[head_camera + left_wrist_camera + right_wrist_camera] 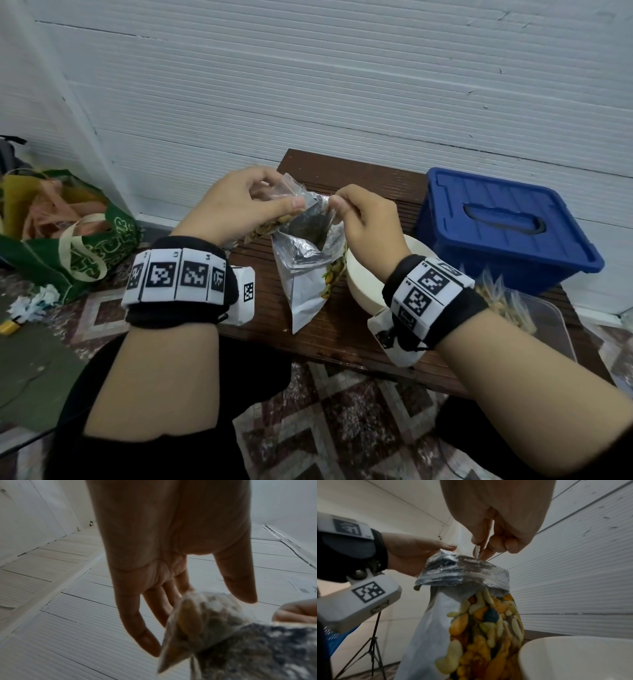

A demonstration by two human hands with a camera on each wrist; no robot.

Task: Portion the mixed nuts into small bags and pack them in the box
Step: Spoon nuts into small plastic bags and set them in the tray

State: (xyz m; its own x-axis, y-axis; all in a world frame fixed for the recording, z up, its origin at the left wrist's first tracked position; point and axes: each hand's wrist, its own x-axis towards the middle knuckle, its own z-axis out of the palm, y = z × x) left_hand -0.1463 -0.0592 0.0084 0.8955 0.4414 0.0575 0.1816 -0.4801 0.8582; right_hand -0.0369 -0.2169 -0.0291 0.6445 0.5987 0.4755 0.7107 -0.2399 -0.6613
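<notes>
Both hands pinch the nut pouch mouth (foil-lined) above the worktop. Left hand holds nine o'clock; right hand three. Blue box sits shut at two o'clock.

- Head view is looking evenly lit, soft and a bit dim, edges bending.
- Left wrist view is showing the hand backlit and dark, foil bag blurring.
- Right wrist view is smearing slightly.

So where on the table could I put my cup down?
The table's back strip, between the hands and the wall, left of the blue box, looks bare. So does the near edge below the nut bag. The right side is crowded: white bowl, box, filled small bags.
</notes>
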